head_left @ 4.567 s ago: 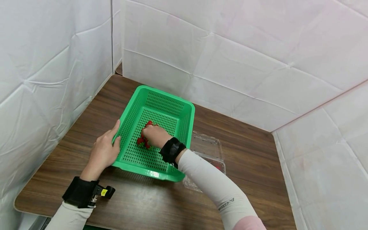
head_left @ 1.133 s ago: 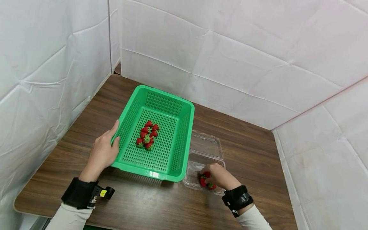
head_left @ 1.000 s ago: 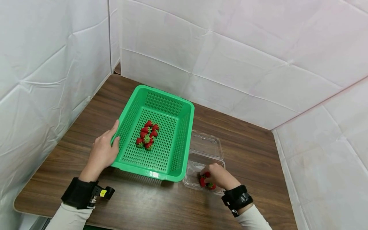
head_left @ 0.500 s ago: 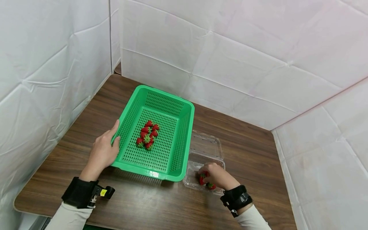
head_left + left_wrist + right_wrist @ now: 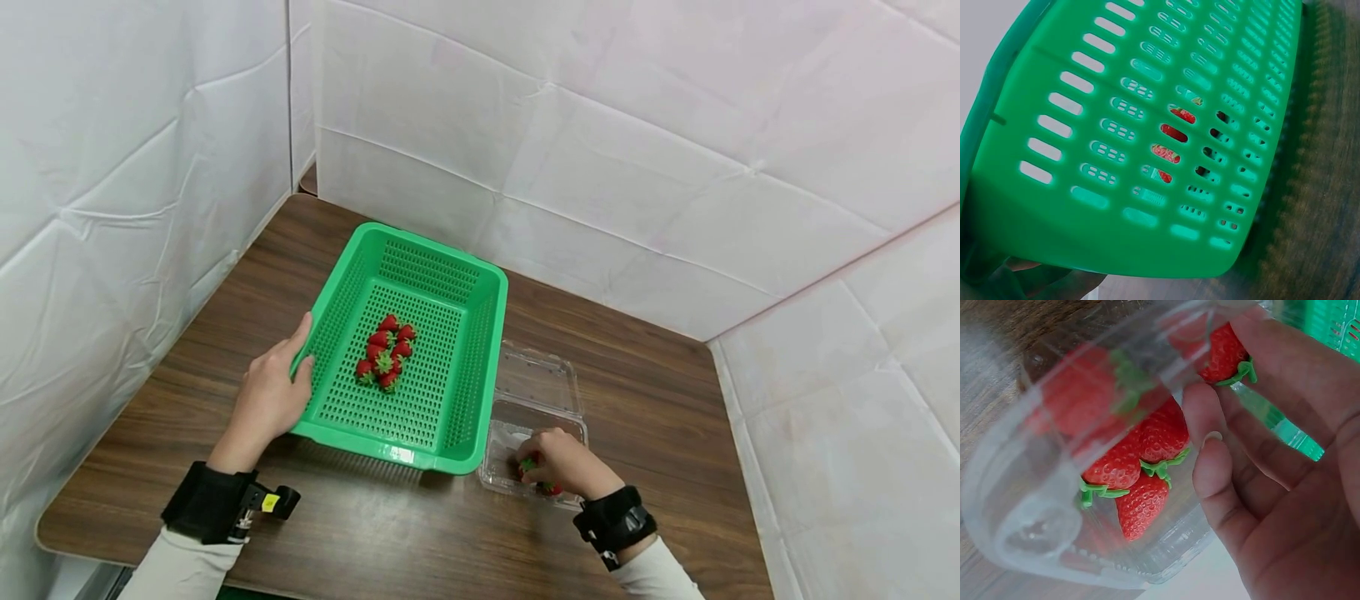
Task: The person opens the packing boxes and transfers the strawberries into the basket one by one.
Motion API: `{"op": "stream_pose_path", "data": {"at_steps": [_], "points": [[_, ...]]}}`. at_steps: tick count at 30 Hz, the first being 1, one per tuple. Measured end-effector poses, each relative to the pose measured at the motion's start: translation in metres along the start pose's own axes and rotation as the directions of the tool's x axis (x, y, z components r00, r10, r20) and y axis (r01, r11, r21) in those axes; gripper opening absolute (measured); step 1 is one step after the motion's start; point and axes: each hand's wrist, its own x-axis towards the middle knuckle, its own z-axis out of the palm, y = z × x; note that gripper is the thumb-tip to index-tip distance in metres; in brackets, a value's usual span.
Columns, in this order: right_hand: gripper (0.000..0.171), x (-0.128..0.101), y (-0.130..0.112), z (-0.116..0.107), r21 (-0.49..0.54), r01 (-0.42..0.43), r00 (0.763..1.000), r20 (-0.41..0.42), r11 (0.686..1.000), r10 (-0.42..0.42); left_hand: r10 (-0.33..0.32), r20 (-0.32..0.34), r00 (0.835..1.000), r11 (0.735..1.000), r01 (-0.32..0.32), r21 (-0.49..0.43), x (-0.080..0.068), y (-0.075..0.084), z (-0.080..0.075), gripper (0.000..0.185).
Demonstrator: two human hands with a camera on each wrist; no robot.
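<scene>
A green slotted basket [image 5: 480, 350] sits on the brown table and has several strawberries [image 5: 384, 352] clustered on its floor. My left hand [image 5: 270, 396] grips its left rim, thumb over the edge. The left wrist view shows the basket wall [image 5: 1147, 94] close up, with red strawberries [image 5: 1174, 132] behind the slots. Right of the basket lies an open clear clamshell [image 5: 536, 379]. My right hand [image 5: 558, 462] reaches into its tray, fingers curled. In the right wrist view, my right hand [image 5: 1254, 425] pinches one strawberry [image 5: 1225, 353]. Three more strawberries [image 5: 1141, 469] lie in the clamshell tray [image 5: 1016, 487].
White padded walls [image 5: 637, 150] close in the table at the back, left and right. Bare brown tabletop [image 5: 375, 533] runs along the near edge and to the right of the clamshell.
Earlier my right hand was in the basket among the strawberries; it is now in the clamshell. Over the last second its fingers closed round a strawberry. The left hand has not moved.
</scene>
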Motion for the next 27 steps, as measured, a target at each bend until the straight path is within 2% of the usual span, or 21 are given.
{"op": "stream_pose_path", "data": {"at_steps": [3, 9, 13, 17, 21, 27], "points": [[0.019, -0.001, 0.000, -0.001, 0.013, -0.002, 1.000, -0.002, 1.000, 0.002, 0.000, -0.001, 1.000, 1.000, 0.000, -0.003, 0.000, 0.000, 0.000, 0.061], [0.019, -0.004, -0.003, -0.006, -0.001, 0.042, 0.997, -0.070, 0.999, -0.042, -0.005, 0.004, 1.000, 1.000, 0.005, -0.004, 0.000, 0.000, 0.000, 0.062], [0.020, -0.007, -0.007, -0.014, 0.008, 0.059, 0.995, -0.082, 0.998, -0.058, -0.008, 0.008, 1.000, 1.000, 0.008, -0.003, -0.001, 0.000, 0.000, 0.061], [0.018, -0.010, -0.014, -0.026, 0.016, 0.071, 0.993, -0.099, 0.997, -0.069, -0.010, 0.007, 1.000, 1.000, 0.010, -0.004, -0.001, 0.000, 0.000, 0.061], [0.019, -0.011, -0.024, -0.042, -0.020, 0.091, 0.987, -0.129, 0.996, -0.093, -0.011, 0.005, 1.000, 1.000, 0.011, -0.006, -0.001, 0.000, 0.000, 0.062], [0.021, -0.011, -0.041, -0.066, -0.064, 0.139, 0.970, -0.192, 0.988, -0.149, -0.003, 0.002, 1.000, 1.000, 0.003, -0.006, -0.001, 0.000, 0.000, 0.062]]}}
